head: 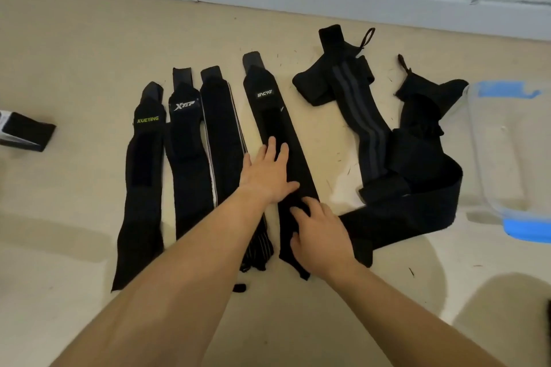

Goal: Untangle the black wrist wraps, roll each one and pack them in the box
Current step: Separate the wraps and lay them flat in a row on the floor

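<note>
Wrist wrap (269, 119) mid-frame: left hand (267, 173) flat, fingers straight; right hand (317, 235) pinches its lower end. Risk: roll starts loose, drags tangled pile (417, 164) at right.

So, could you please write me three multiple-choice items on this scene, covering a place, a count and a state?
1. Where is the clear box? A far left; B far right; C between the arms.
2. How many wraps lie straight, side by side? A two; B four; C six.
3. The left hand is: A flat on a wrap; B gripping the box; C raised.
Key: B, it sits at the right edge; B, four strips lie left of the tangled pile; A, straight fingers press the wrap.
</note>
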`<state>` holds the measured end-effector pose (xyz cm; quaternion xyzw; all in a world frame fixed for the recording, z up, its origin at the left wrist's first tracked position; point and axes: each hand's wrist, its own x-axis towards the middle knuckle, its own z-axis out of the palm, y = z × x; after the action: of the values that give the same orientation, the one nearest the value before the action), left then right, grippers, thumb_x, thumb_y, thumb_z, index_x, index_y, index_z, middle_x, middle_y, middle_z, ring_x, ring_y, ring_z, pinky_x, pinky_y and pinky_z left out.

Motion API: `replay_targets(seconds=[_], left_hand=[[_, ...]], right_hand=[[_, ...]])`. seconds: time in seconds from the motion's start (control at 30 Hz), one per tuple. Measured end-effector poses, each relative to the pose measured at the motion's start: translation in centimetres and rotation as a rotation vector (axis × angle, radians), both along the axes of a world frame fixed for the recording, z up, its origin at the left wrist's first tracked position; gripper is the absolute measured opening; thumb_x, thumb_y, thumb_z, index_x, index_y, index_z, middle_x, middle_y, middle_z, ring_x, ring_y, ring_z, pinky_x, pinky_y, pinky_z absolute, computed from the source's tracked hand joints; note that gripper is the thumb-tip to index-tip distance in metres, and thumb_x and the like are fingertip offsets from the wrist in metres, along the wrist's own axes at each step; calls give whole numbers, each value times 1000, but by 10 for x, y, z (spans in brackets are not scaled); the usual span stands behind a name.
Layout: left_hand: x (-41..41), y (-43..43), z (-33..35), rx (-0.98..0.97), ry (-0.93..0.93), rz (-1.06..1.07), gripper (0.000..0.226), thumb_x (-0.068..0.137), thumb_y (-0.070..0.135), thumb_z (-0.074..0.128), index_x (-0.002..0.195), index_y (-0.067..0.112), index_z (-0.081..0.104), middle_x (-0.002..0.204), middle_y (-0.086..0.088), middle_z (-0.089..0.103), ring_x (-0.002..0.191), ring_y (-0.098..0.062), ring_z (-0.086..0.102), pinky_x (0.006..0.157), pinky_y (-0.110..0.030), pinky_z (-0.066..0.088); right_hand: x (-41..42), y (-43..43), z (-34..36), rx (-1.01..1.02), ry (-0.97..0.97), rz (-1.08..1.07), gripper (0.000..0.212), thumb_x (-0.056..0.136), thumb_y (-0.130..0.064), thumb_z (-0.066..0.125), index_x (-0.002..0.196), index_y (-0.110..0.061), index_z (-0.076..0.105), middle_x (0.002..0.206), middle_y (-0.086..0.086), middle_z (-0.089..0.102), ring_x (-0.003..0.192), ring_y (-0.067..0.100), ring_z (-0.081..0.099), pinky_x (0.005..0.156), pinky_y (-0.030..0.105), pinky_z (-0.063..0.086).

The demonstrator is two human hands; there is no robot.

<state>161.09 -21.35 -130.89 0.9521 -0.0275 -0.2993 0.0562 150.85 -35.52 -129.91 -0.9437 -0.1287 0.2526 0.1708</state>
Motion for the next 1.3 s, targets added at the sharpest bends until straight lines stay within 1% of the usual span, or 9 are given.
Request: replay_targets(seconds=[0.13, 0.27, 0.37, 0.47, 0.53, 0.6, 0.87, 1.17, 1.3], left_hand=[[17, 11, 1, 98, 1, -28, 97, 101, 50, 57, 165, 18, -9, 172, -9, -16, 160, -31, -6, 126, -59, 1], [25, 22, 4, 135, -20, -26, 95, 101, 47, 58, 165, 17, -6, 173, -11, -12, 160, -32, -5, 126, -59, 1], [13, 21, 7, 114, -128, 21, 87, 101, 36, 59, 165, 14, 5, 173, -16, 2, 160, -33, 5, 127, -57, 10], [-9, 2, 15, -69, -304, 23, 63, 101, 26, 58, 158, 16, 34, 165, -11, 32, 151, -31, 32, 120, -47, 35], [-23, -19, 22, -170, -280, 15, 48, 102, 26, 55, 148, 18, 47, 151, -6, 46, 137, -27, 44, 104, -43, 48], [-35, -44, 27, -231, -174, -12, 40, 102, 29, 55, 141, 20, 54, 141, -3, 53, 128, -25, 49, 98, -42, 51], [-86, -121, 24, -143, 141, -91, 68, 86, 51, 77, 138, 21, 47, 133, -7, 48, 120, -32, 52, 95, -47, 53], [-132, -113, 22, -61, 104, -301, 54, 89, 50, 71, 128, 15, 55, 133, -8, 35, 123, -31, 40, 94, -44, 54], [-149, -107, 20, -119, 96, -246, 49, 87, 40, 75, 127, 22, 53, 133, -3, 39, 124, -26, 41, 98, -42, 51]], right_hand=[[-2, 3, -6, 13, 39, 154, 67, 102, -28, 49, 162, -22, 20, 171, 6, -1, 157, 25, 2, 126, 38, 12], [10, 7, -9, 11, 21, 211, 78, 96, -20, 62, 162, -22, 19, 171, 7, -5, 158, 25, -2, 126, 37, 11], [6, 3, -1, 21, -32, 193, 78, 93, -17, 67, 159, -21, 27, 169, 9, 12, 156, 27, 12, 125, 38, 15], [-6, -15, 12, 105, -100, 74, 57, 93, -16, 61, 148, -19, 47, 153, 5, 42, 142, 26, 39, 118, 40, 35], [-15, -35, 13, 145, -213, -39, 40, 91, -16, 54, 130, -16, 64, 128, 4, 59, 116, 25, 57, 97, 41, 53], [-22, -63, 12, 161, -248, -191, 34, 92, -17, 48, 119, -15, 69, 115, 3, 60, 103, 23, 57, 85, 40, 54], [-50, -155, 6, 167, 119, -629, 46, 89, 2, 48, 127, -20, 61, 124, 1, 56, 114, 20, 55, 94, 27, 43], [-71, -150, -1, -87, 234, -332, 66, 99, -25, 49, 160, -28, 25, 146, 6, 34, 132, 28, 35, 109, 34, 37], [-83, -136, 9, -271, 24, -144, 52, 100, -27, 45, 152, -20, 39, 169, 6, 9, 151, 28, 20, 115, 39, 33]])
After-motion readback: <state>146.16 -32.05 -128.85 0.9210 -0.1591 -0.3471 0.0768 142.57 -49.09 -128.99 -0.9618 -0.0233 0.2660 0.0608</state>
